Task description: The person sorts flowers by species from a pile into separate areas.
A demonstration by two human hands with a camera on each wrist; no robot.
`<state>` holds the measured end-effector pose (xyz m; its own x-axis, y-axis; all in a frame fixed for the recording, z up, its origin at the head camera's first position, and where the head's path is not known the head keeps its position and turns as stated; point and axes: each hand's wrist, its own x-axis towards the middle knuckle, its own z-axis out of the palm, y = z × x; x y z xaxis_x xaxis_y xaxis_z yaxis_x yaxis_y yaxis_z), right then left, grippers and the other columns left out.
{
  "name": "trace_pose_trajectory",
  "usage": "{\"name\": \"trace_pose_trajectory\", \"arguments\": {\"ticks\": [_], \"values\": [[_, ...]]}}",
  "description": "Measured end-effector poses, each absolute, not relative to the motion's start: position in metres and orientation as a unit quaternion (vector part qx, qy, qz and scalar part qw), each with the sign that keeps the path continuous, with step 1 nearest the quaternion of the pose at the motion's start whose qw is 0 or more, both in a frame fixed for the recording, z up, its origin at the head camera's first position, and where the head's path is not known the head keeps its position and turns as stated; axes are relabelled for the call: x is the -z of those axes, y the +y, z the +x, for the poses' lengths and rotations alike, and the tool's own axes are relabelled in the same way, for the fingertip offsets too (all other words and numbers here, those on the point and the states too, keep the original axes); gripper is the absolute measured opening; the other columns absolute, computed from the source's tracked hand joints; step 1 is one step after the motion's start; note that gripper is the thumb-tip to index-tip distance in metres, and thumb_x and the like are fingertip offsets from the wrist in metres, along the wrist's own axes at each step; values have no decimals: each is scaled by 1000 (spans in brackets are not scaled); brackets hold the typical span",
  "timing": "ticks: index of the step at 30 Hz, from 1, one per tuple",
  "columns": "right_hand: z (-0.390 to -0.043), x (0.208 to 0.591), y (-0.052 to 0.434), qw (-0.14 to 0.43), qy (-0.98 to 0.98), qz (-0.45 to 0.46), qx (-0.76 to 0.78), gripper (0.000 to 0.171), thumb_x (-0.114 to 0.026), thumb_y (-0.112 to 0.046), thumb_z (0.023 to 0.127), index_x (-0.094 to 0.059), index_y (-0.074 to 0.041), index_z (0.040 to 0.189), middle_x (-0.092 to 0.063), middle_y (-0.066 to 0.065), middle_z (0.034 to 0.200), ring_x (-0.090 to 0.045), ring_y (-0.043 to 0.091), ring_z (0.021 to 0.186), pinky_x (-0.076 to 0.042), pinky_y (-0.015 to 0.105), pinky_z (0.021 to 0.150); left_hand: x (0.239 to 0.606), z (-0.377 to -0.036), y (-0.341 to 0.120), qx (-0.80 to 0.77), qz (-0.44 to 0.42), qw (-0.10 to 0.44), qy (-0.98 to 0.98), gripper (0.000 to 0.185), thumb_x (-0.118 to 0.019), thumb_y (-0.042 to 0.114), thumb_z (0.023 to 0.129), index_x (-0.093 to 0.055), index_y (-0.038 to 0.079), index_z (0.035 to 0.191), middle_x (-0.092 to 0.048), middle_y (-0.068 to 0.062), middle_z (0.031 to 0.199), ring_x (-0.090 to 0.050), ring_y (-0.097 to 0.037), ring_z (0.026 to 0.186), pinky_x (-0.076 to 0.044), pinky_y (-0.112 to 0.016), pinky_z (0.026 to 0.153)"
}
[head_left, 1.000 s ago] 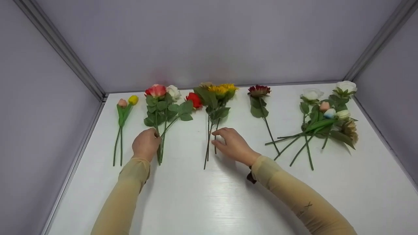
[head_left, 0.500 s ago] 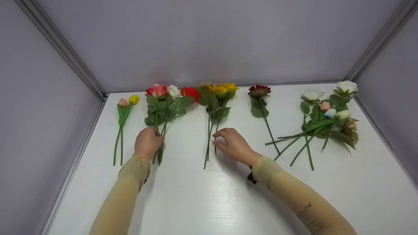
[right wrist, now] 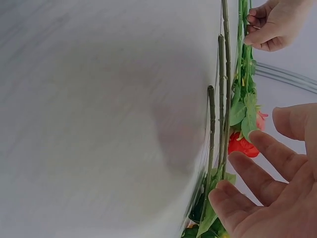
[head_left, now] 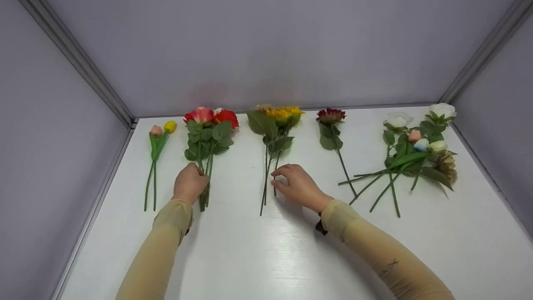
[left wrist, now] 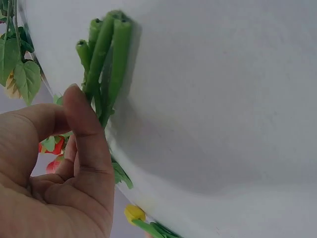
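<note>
Left hand (head_left: 189,185): arm extended forward, hand low over the white table (head_left: 233,254), at the lower half of the rose bunch (head_left: 206,143).
Left fingers: clamped on the rose stems, thumb against fingers.
Right hand (head_left: 300,189): forearm slanting inward from the near right; hand just beside the lower stems of the sunflower bunch (head_left: 270,129).
Right fingers: apart and gently bent, thumb separate; contact with the stems cannot be told.
Rose bunch: left of the sunflower bunch; blooms toward the back wall (head_left: 275,54), long axis front to back.
Sunflower bunch: blooms likewise rearward, axis leaning slightly right.
</note>
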<state>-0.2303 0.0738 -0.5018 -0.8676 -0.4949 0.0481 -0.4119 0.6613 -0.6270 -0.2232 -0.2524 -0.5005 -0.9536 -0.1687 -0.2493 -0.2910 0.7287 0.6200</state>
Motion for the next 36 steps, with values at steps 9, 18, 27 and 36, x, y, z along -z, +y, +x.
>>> {"name": "trace_pose_trajectory", "arguments": {"ticks": [9,18,27,36], "values": [[-231,502,74,64,909,-248,328,29,-66,-26,102,-72,-6,121,-67,8,126,-53,32,128,-41,44,110,499,-221,-254,-345,-117,89,927,17,-59,16,100,-55,0,104,-61,-14,90,-60,-26,77,-51,-40,71],[-240,492,97,54,916,-225,327,31,-63,-28,103,-71,-7,125,-67,8,128,-53,33,129,-42,46,110,488,-226,-237,-312,-89,29,946,37,-62,33,102,-60,1,119,-63,-13,100,-62,-29,84,-52,-44,74],[-266,483,174,16,929,-136,343,30,-60,-23,105,-71,-3,123,-70,14,121,-62,32,115,-50,50,97,479,-216,-154,-231,126,-47,964,60,-67,36,99,-49,11,151,-48,-12,149,-45,-31,137,-41,-49,112],[-275,464,280,-6,932,6,362,41,-50,-34,107,-65,0,124,-66,20,113,-60,31,92,-48,45,77,474,-179,-67,-123,368,-62,920,69,-63,45,101,-39,15,158,-36,-12,162,-33,-30,148,-20,-46,124]]}}
